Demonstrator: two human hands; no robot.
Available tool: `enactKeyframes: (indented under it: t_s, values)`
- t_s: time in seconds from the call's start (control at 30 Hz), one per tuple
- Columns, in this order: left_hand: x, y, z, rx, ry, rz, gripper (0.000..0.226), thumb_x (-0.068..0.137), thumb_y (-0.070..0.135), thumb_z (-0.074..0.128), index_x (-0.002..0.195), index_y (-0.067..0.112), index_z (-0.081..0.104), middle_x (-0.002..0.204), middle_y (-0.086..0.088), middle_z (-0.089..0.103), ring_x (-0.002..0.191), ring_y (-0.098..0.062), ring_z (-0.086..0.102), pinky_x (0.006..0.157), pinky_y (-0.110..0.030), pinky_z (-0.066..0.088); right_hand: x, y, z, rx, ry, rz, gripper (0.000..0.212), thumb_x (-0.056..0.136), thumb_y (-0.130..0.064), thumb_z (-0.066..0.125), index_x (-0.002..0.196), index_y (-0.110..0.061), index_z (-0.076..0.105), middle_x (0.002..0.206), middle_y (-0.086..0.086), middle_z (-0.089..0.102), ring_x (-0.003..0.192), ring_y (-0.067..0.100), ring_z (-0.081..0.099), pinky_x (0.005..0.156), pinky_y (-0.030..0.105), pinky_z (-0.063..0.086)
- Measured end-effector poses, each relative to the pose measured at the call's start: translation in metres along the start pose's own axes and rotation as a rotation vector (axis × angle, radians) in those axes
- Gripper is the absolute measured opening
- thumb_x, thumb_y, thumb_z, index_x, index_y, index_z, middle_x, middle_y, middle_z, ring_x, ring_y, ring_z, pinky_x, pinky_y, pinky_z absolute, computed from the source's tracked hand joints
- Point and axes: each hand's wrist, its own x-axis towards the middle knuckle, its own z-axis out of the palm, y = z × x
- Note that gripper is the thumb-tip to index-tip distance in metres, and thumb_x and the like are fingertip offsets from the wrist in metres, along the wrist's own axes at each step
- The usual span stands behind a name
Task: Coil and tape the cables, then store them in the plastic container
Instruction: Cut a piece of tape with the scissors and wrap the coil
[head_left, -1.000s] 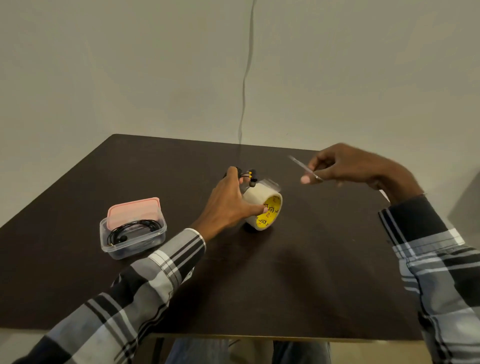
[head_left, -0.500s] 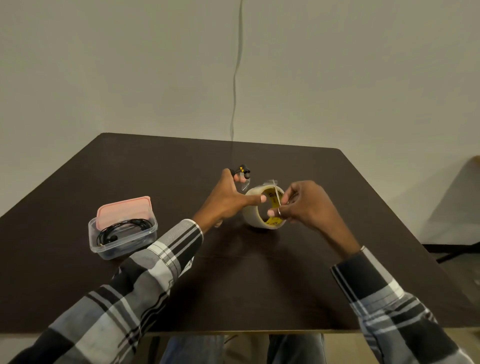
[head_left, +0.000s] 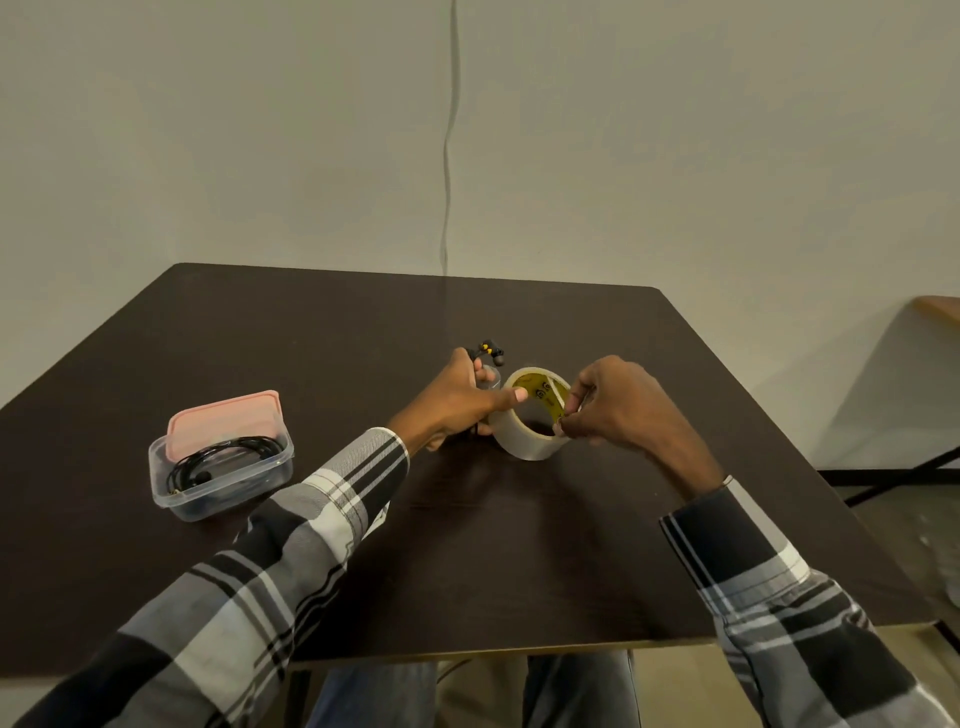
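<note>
Step in hand: taping; tape is being drawn for the coiled earphone cable (head_left: 487, 354), judged from the hands.
Left hand (head_left: 457, 402): grip clenched round the cable bundle, thumb pressed on the tape roll (head_left: 530, 415).
Right hand (head_left: 613, 402): grip pinched at the roll's rim, apparently on the tape end.
Plastic container (head_left: 221, 480): on the table (head_left: 571, 545), well left; a black cable (head_left: 218, 457) already stored, pink lid (head_left: 223, 421) leaned inside.
Next move: a strip to be pulled, torn off and wrapped round the bundle.

Blk/wht/grey plaid sleeves (head_left: 291, 545), jeans (head_left: 576, 691)
</note>
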Motion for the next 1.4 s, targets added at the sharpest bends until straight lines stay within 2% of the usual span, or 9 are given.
enactKeyframes:
  t_s: [0.23,0.53,0.67,0.77,0.83,1.0,1.2,1.3,1.4]
  values:
    - [-0.002,-0.003,0.004,0.106,0.02,-0.023,0.048,0.089,0.029,0.071,0.116,0.014,0.034,0.133,-0.004,0.046,0.115,-0.023,0.059,0.077,-0.046,0.061,0.002,-0.002,-0.006,-0.039,0.023,-0.038,0.016,0.075,-0.019,0.086,0.076,-0.017,0.07,0.07,-0.004,0.069,0.053,0.007,0.065,0.041,0.008,0.039]
    - [-0.011,0.01,-0.018,-0.019,0.074,-0.017,0.034,0.097,0.021,0.059,0.122,0.011,0.039,0.134,-0.008,0.052,0.111,-0.03,0.063,0.058,-0.034,0.062,0.02,-0.01,0.005,-0.006,-0.042,0.003,0.018,0.077,-0.021,0.084,0.08,-0.011,0.069,0.076,0.002,0.072,0.055,0.006,0.062,0.049,0.016,0.045]
    - [-0.018,0.016,-0.026,-0.135,0.068,0.012,0.035,0.099,0.019,0.056,0.126,0.003,0.04,0.135,-0.007,0.057,0.094,-0.029,0.073,0.047,-0.029,0.058,0.022,-0.01,0.008,0.007,-0.096,0.028,0.017,0.077,-0.017,0.084,0.08,-0.013,0.068,0.082,0.003,0.072,0.061,0.009,0.064,0.055,0.021,0.05]
    - [-0.026,0.022,-0.029,-0.192,0.068,0.037,0.015,0.101,0.015,0.053,0.097,0.01,0.039,0.13,-0.007,0.063,0.081,-0.029,0.075,0.039,-0.02,0.047,0.022,-0.012,0.007,0.007,-0.107,0.028,0.016,0.078,-0.015,0.083,0.081,-0.013,0.068,0.082,0.004,0.071,0.058,0.009,0.064,0.053,0.02,0.049]
    - [-0.03,0.024,-0.033,-0.22,0.073,0.043,0.025,0.102,0.015,0.051,0.082,0.016,0.035,0.126,-0.006,0.067,0.071,-0.026,0.075,0.035,-0.016,0.037,0.022,-0.013,0.004,0.012,-0.116,0.025,0.015,0.078,-0.015,0.083,0.083,-0.012,0.069,0.083,0.005,0.072,0.058,0.009,0.064,0.052,0.019,0.049]
    - [-0.037,0.026,-0.04,-0.316,0.082,0.036,0.033,0.102,0.014,0.051,0.077,0.02,0.03,0.115,-0.006,0.073,0.052,-0.018,0.07,0.033,-0.013,0.024,0.018,-0.011,-0.002,0.041,-0.154,0.031,0.014,0.082,-0.02,0.081,0.084,-0.01,0.071,0.078,0.006,0.074,0.057,0.01,0.064,0.049,0.017,0.048]
    - [-0.047,0.036,-0.048,-0.404,0.077,0.068,0.035,0.102,0.014,0.051,0.075,0.022,0.031,0.111,-0.008,0.074,0.042,-0.013,0.061,0.033,-0.014,0.022,0.019,-0.014,0.0,-0.022,0.083,-0.036,0.024,0.085,-0.037,0.076,0.079,-0.015,0.071,0.075,-0.002,0.072,0.063,0.007,0.066,0.054,0.02,0.049]
    - [-0.05,0.041,-0.053,-0.432,0.062,0.08,0.034,0.101,0.015,0.053,0.074,0.022,0.033,0.116,-0.011,0.072,0.042,-0.012,0.06,0.031,-0.013,0.025,0.016,-0.026,0.003,0.317,0.224,-0.081,0.033,0.083,-0.045,0.075,0.082,-0.013,0.071,0.073,0.001,0.074,0.062,0.011,0.068,0.056,0.024,0.054]
    - [-0.054,0.043,-0.053,-0.446,0.056,0.085,0.034,0.102,0.016,0.052,0.075,0.022,0.032,0.117,-0.013,0.072,0.04,-0.012,0.058,0.03,-0.013,0.023,0.008,-0.045,0.007,0.725,0.157,-0.078,0.043,0.081,-0.048,0.077,0.094,-0.007,0.071,0.081,0.009,0.076,0.067,0.014,0.069,0.059,0.026,0.057]
